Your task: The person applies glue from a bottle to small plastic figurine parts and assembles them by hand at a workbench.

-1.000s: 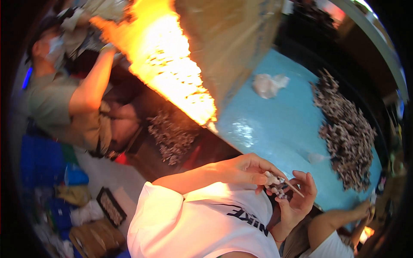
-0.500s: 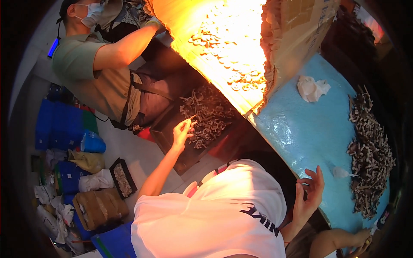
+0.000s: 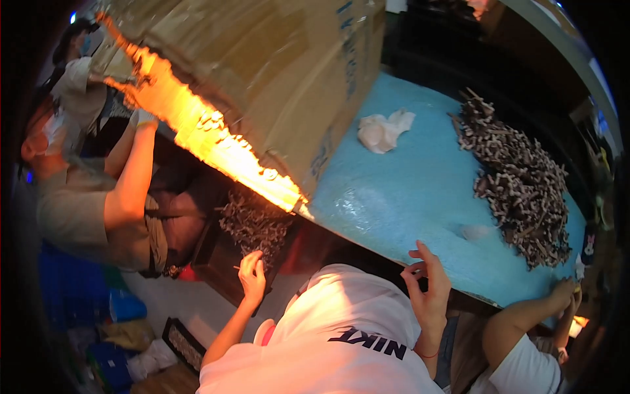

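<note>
Head view, clock positions from picture centre. Left hand (image 3: 251, 279), 7 o'clock: fingers bent inward, just beside a dark, straight-sided tray (image 3: 215, 261). A thin sliver shows at the fingertips; cannot tell whether it is pinched. Right hand (image 3: 430, 292), 4 o'clock: fingers and thumb spread in a loose curve, nothing visible between them, near the edge of the glossy blue tabletop (image 3: 407, 190).

Nearest material: a tangled heap of small grey-brown knobbly pieces (image 3: 254, 220) in the tray, 8 o'clock. A similar brown-and-pale mound of slender pieces (image 3: 522, 187) lies on the tabletop, 3 o'clock. Material of both unconfirmed.

Handling estimate: each piece likely light and stiff, thin projections apt to snag or snap. Best grip: fingertip pinch at the thickest part, lifted singly. Surface slip cannot be judged.

Also noted: crumpled white sheet (image 3: 384, 131), between 1 and 2 o'clock; large brown cardboard box (image 3: 275, 79), 11 o'clock.
</note>
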